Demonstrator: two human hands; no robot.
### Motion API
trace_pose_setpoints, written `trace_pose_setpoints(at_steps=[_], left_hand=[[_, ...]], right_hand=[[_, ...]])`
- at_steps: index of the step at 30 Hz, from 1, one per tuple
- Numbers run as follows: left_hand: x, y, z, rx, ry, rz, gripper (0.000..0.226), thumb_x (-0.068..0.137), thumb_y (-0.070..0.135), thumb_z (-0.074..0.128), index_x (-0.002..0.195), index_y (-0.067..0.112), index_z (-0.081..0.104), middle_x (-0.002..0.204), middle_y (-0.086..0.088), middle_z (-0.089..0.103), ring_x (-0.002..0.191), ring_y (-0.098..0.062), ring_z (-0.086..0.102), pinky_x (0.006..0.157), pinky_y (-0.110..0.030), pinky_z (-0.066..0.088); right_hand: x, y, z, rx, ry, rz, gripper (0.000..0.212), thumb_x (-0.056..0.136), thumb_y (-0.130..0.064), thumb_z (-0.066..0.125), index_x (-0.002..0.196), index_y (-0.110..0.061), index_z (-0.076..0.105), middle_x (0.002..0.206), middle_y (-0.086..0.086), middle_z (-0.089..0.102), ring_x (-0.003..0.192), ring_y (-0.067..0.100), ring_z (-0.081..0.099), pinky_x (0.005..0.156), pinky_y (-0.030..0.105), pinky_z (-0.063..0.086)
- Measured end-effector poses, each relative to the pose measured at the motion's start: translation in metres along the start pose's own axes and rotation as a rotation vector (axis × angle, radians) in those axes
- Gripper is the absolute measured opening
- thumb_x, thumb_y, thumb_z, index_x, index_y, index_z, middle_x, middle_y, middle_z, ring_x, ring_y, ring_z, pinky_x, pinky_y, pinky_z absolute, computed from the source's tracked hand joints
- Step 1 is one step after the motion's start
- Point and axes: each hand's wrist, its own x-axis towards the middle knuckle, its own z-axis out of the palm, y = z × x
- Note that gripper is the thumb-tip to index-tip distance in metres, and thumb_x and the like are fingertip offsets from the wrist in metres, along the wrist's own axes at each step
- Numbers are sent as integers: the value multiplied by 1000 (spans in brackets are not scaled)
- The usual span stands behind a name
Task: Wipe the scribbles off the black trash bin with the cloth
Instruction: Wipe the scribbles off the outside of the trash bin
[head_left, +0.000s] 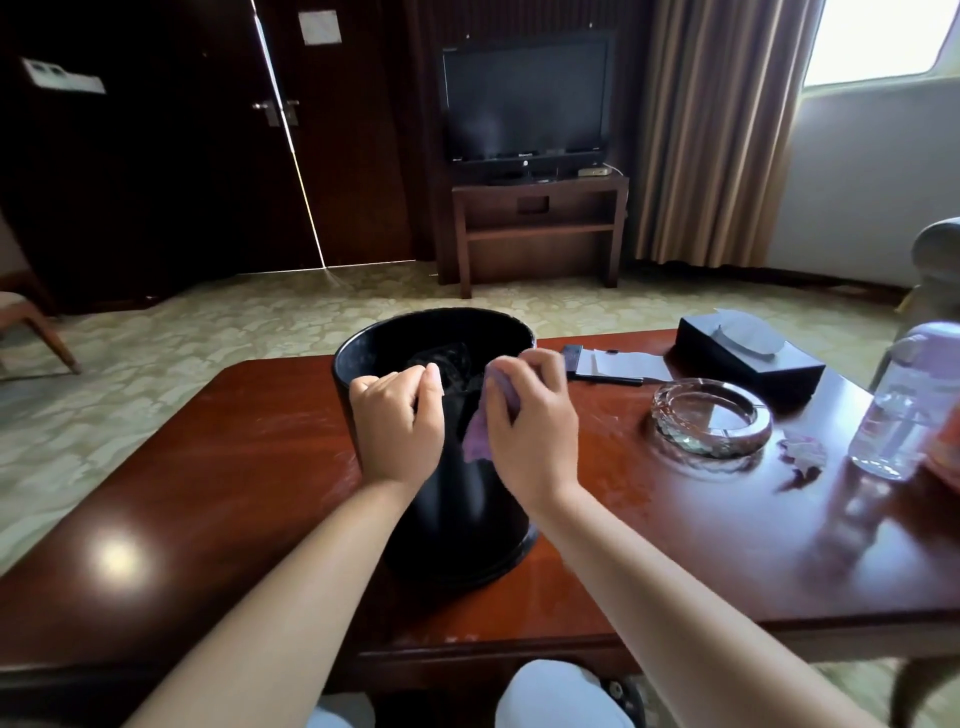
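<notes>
A black trash bin (457, 514) stands upright on the glossy red-brown table (234, 467), right in front of me. A dark liner lies crumpled inside it. My left hand (397, 426) grips the bin's near rim with curled fingers. My right hand (530, 415) holds a pale purple cloth (480, 434) against the near rim and upper wall, with part of the cloth hanging below the palm. No scribbles show on the bin's dark wall from here.
To the right on the table sit a glass ashtray (711, 418), a black tissue box (748, 353), a notepad with a pen (618, 366) and a clear plastic bottle (904, 405). A TV on a stand (530, 156) is beyond.
</notes>
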Motion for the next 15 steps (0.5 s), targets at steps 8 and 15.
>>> trace_pose_setpoints(at_steps=[8,15], left_hand=[[-1,7,-5,-95,57,-100,36,90,33,32,73,7,50,56,5,44,57,-30,43,61,-34,33],[-2,9,-5,-78,44,-128,33,89,36,31,71,13,46,53,10,39,58,-20,35,63,-30,25]], right_hand=[[5,-3,-9,-207,-177,-251,19,89,-18,50,84,-13,67,96,0,53,75,15,54,62,22,42],[5,4,-14,-231,-145,-188,17,89,-17,49,86,-12,65,97,2,52,69,20,55,58,27,45]])
